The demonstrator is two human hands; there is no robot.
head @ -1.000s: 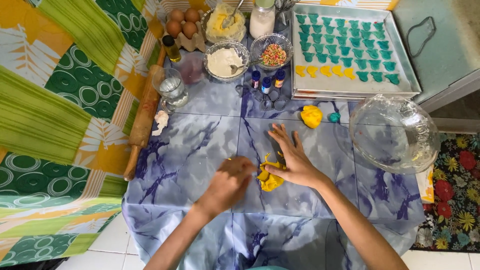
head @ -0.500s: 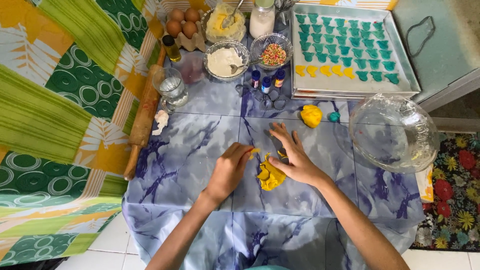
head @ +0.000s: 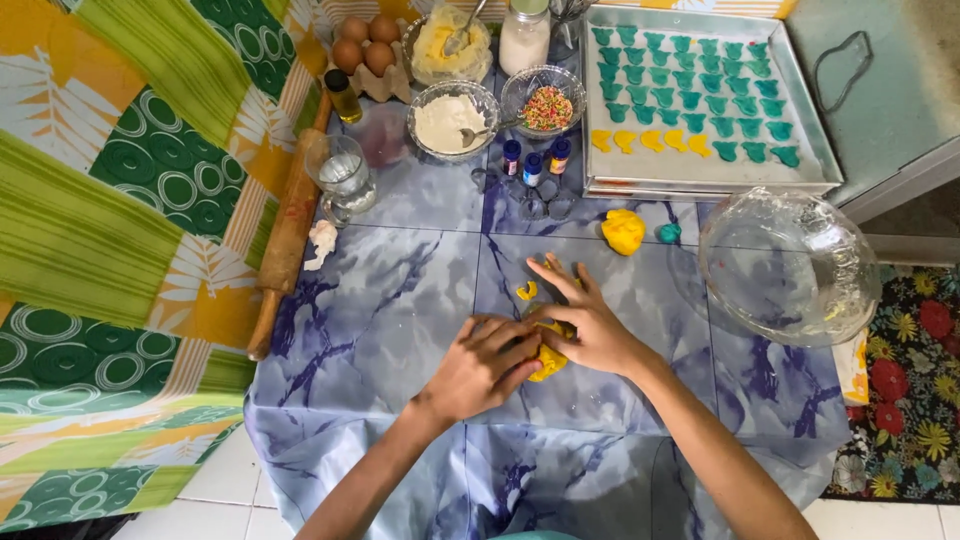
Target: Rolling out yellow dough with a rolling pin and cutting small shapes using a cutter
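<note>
Both hands down on the blue marbled table [head: 400, 300], working one flat piece of yellow dough [head: 548, 362]. Left hand [head: 482, 366] curled over the dough's near edge, fingers bent and pressing, touching it but not closed around it. Right hand [head: 590, 325] laid across the far side, fingers spread flat, palm on the dough, grip released. Dough mostly hidden between the two hands, lying on the table just in front of centre.

Just beyond the fingertips, a small cut yellow shape [head: 526, 291] lying loose. Further back, a yellow dough lump [head: 623, 231] with a small teal dough bit [head: 669, 233] beside it. To the right, a clear glass bowl [head: 790, 265], apart from the hands.

At the far edge, a metal baking tray [head: 815, 150] lined with rows of teal cut-outs [head: 700, 70] and a short run of yellow cut-outs [head: 650, 141]. Left of the tray, a bowl of coloured sprinkles [head: 546, 105], a bowl of white flour with a spoon [head: 452, 122], three small colouring bottles [head: 533, 163], a jar of white powder [head: 524, 38], a bowl of yellow batter [head: 448, 45], brown eggs in a carton [head: 362, 45], a small oil bottle [head: 343, 96] and a glass mug [head: 342, 175]. Along the left edge, a wooden rolling pin [head: 288, 232] on the patterned cloth [head: 120, 200].
</note>
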